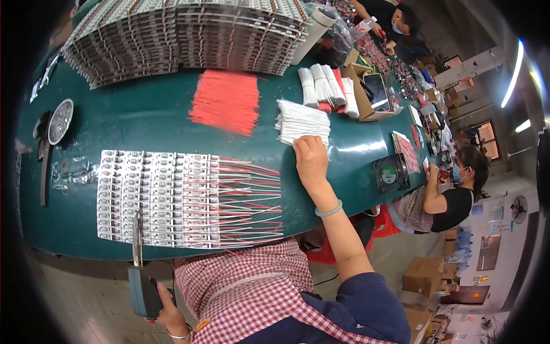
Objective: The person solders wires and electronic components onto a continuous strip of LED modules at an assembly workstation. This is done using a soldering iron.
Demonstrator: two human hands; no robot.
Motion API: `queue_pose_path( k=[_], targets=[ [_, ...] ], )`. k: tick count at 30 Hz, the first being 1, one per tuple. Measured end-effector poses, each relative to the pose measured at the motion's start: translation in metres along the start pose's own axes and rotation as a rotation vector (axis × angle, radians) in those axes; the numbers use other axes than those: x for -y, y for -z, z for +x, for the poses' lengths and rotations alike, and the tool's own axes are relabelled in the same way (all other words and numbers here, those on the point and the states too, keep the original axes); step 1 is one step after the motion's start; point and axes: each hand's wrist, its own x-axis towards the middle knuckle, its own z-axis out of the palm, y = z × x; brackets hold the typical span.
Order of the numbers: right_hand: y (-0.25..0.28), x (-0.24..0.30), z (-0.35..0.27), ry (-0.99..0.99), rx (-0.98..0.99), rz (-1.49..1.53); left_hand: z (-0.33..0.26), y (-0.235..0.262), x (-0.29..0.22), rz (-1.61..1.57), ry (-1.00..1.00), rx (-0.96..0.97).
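Note:
My left hand (pixel 170 315) is wrapped round the dark handle of a soldering gun (pixel 139 289). Its long metal tip reaches over a panel of small white circuit boards (pixel 157 200) laid out in columns. Red and white wires (pixel 252 198) stick out from the right-hand column of that panel. At the near edge of a pile of white wires (pixel 303 119), my right hand (pixel 311 160) has its fingertips pinched together on the wires; how many they grip is hidden. A pile of red wires (pixel 224 102) lies to the left of the white ones.
Tall stacks of board panels (pixel 183 37) fill the far edge. Bundled white wires (pixel 326 86) lie by a cardboard box (pixel 361 94) holding a phone. A small fan (pixel 391 174) stands at the right, a round metal dish (pixel 61 121) at the left. Co-workers sit further along the table.

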Motion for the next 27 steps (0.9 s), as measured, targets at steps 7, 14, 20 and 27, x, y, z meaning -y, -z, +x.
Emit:
queue_pose_path(
  k=[7,14,20,27],
  targets=[
    [-0.007,-0.010,0.007,0.098,0.016,-0.061,-0.007,0.002,0.026,0.060,-0.138,-0.045],
    [0.013,-0.001,0.027,0.097,0.016,-0.048,-0.005,0.006,0.032,0.095,-0.215,-0.045],
    [0.051,0.032,0.078,0.376,0.235,-0.181,0.003,-0.001,-0.009,0.022,-0.073,-0.048],
    [0.010,0.068,0.094,0.593,0.505,-0.394,0.005,-0.010,-0.011,-0.053,-0.059,-0.077]
  ],
)
